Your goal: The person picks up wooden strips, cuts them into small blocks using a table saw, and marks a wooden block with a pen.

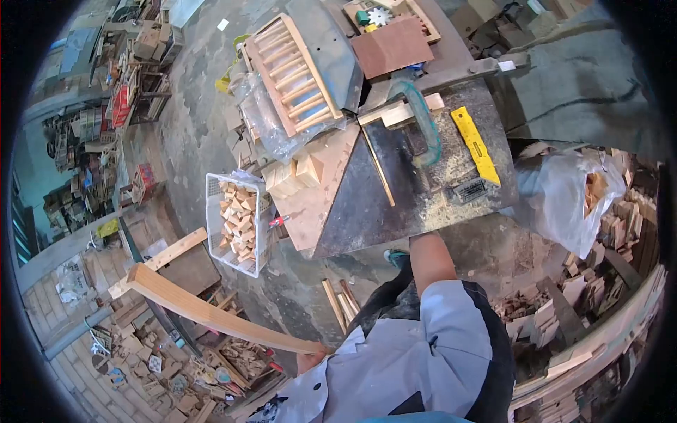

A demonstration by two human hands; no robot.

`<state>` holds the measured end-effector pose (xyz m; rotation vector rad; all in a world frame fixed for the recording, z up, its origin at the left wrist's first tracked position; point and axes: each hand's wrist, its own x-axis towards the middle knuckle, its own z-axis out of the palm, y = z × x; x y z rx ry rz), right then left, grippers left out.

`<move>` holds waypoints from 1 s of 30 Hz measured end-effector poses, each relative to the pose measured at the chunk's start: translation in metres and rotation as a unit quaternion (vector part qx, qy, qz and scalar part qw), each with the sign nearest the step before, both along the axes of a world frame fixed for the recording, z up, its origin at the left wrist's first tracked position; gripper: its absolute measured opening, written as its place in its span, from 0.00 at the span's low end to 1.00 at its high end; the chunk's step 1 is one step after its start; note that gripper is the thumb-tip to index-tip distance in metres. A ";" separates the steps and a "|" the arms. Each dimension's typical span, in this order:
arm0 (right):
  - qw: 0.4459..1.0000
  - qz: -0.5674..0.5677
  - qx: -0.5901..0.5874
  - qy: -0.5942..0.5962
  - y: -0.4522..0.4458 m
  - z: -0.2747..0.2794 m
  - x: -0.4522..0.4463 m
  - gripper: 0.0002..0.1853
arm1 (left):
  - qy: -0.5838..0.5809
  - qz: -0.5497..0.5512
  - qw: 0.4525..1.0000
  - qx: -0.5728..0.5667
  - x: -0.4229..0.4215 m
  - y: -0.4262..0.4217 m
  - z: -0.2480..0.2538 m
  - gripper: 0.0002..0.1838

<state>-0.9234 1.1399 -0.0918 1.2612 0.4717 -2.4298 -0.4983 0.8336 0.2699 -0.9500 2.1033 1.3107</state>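
My left hand (309, 362), low at my left side, is closed around the near end of a long wooden plank (211, 315). The plank reaches out to the left, its far end raised. My right forearm (431, 261) goes under the front edge of the dark work table (352, 201), so that hand is hidden. On the table lie a yellow bar-shaped tool (474, 144), a teal clamp (423, 123) over a pale wood strip (398, 115), and a thin wooden stick (377, 166). Sawdust covers the table's right part. Wooden blocks (285, 176) are stacked at its left edge.
A white plastic basket (213, 185) of wood offcuts stands left of the table. Beyond the table are a slatted wooden rack (296, 77) and a brown board (392, 48). A plastic bag (557, 204) hangs at the right. Wood scraps (553, 303) pile up on both sides.
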 end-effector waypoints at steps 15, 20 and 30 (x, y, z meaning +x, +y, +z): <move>0.977 0.211 -0.016 0.001 0.010 -0.103 0.037 0.16 | -0.072 -0.028 0.992 -0.103 0.032 0.014 -0.053 0.09; 0.968 0.251 0.000 0.025 0.029 -0.110 0.067 0.16 | -0.075 0.193 0.978 0.014 0.016 0.038 -0.043 0.23; 0.946 0.312 0.010 0.082 0.074 -0.177 0.014 0.17 | -0.029 0.194 0.980 0.035 0.057 0.018 -0.068 0.25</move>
